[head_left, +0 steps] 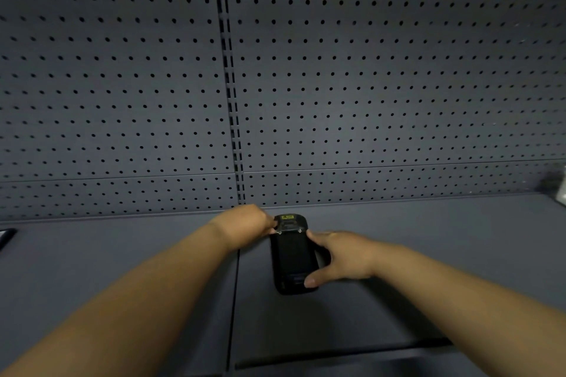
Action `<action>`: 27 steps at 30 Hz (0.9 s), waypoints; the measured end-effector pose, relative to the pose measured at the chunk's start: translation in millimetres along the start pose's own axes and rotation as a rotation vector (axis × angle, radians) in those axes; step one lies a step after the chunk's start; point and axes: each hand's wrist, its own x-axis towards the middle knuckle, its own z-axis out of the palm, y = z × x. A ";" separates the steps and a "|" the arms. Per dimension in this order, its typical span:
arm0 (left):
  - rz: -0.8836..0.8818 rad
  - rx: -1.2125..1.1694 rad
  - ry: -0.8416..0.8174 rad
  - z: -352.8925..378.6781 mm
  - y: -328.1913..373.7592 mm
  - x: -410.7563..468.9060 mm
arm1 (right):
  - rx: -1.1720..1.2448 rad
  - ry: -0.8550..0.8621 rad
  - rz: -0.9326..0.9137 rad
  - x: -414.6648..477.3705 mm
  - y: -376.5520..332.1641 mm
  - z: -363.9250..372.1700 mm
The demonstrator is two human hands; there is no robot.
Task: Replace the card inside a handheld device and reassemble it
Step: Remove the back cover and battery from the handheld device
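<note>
A black handheld device lies lengthwise on the dark grey shelf, back side up, with a yellow label at its far end. My left hand pinches the far left corner of the device by the label. My right hand grips the device's right side, thumb on the near end and fingers curled at the far right edge. No card is visible.
A grey pegboard wall rises right behind the shelf. A dark flat object sits at the far left edge. A pale blurred item stands at the far right. A seam runs down the shelf left of the device.
</note>
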 end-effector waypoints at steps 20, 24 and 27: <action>-0.069 -0.142 0.155 11.1 7.3 -0.9 | -0.077 0.011 -0.004 2.0 -7.3 -11.8; -0.095 -0.345 0.030 15.2 6.9 -21.2 | -0.154 0.080 0.013 13.0 -15.4 -15.8; -0.080 -0.401 -0.067 19.3 9.1 -31.3 | -0.192 0.066 0.016 21.8 -21.5 -13.8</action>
